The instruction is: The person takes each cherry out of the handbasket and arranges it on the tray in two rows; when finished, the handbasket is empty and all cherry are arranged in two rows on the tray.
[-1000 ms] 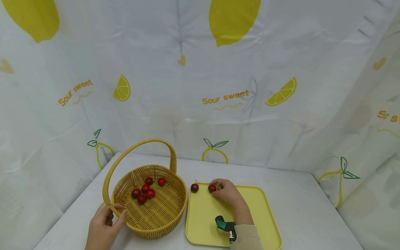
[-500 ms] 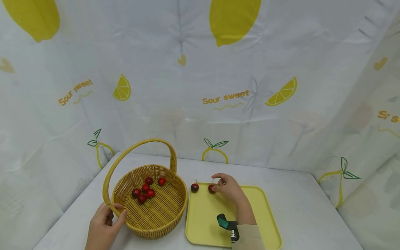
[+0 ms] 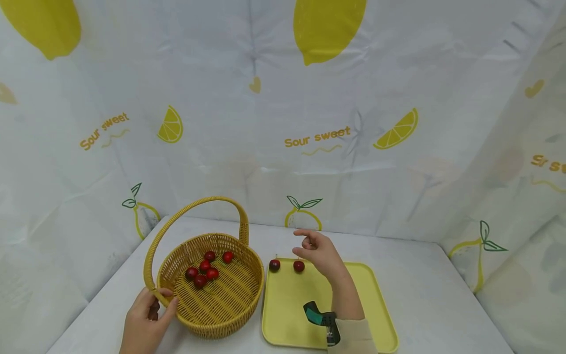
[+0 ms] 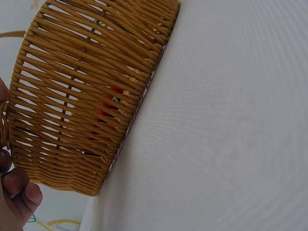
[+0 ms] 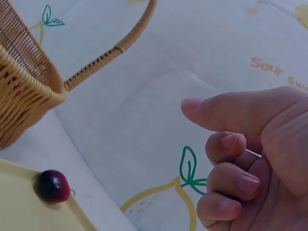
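Observation:
My left hand (image 3: 145,319) grips the near-left rim of a yellow wicker basket (image 3: 221,322), by the foot of its tall handle. Several dark red cherries (image 3: 205,266) lie inside, mostly toward the back left. To the right, a pale yellow tray (image 3: 292,314) holds two cherries along its far edge: one at the corner (image 3: 274,265) and another (image 3: 298,266) a little right of it. Just above and behind that second cherry is my right hand (image 3: 322,253), thumb and index finger apart, holding nothing. In the right wrist view its other fingers (image 5: 233,185) are loosely bent.
A white table (image 3: 424,295) carries basket and tray side by side, with a narrow gap between them. Behind stands a white curtain (image 3: 247,162) printed with lemons. The basket handle (image 3: 216,199) arches high over the basket. A black and green band (image 3: 320,317) circles my right wrist.
My right hand has let go of the second cherry, which stays on the tray, and has lifted up and away from it. The left hand and basket have kept their place.

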Demonstrator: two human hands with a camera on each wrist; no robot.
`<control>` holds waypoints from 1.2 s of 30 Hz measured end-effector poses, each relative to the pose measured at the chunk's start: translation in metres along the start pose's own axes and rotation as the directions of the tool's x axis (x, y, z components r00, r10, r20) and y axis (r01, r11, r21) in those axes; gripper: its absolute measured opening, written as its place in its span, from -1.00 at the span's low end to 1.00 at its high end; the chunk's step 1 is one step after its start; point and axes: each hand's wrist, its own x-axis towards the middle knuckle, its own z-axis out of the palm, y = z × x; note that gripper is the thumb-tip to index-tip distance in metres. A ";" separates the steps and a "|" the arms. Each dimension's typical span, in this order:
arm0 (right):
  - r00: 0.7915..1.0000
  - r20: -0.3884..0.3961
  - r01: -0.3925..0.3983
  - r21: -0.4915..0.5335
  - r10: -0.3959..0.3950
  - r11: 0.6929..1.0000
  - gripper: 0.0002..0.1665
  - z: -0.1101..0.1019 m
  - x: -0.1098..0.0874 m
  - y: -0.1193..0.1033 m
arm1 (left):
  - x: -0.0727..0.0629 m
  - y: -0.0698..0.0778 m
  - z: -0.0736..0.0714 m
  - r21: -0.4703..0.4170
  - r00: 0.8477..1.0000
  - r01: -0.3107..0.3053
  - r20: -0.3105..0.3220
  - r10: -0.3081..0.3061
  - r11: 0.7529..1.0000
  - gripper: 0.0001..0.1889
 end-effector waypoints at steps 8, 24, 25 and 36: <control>0.996 0.054 0.073 0.064 -0.077 0.995 -0.42 0.018 -0.006 -0.028 | 0.000 -0.001 0.000 -0.001 1.000 -0.002 0.002 0.002 1.000 -0.75; 0.960 0.244 0.113 0.102 -0.135 0.988 -0.45 0.080 -0.004 -0.047 | -0.002 -0.003 0.001 -0.031 1.000 -0.030 -0.011 0.030 0.999 -0.70; 0.958 0.256 0.111 0.099 -0.133 0.989 -0.46 0.085 -0.003 -0.047 | -0.002 -0.003 0.001 -0.031 0.999 -0.032 -0.012 0.032 0.999 -0.70; 0.935 0.338 0.086 0.076 -0.106 0.993 -0.47 0.133 0.013 -0.051 | 0.001 -0.003 0.001 -0.001 0.999 -0.045 0.010 0.045 0.999 -0.70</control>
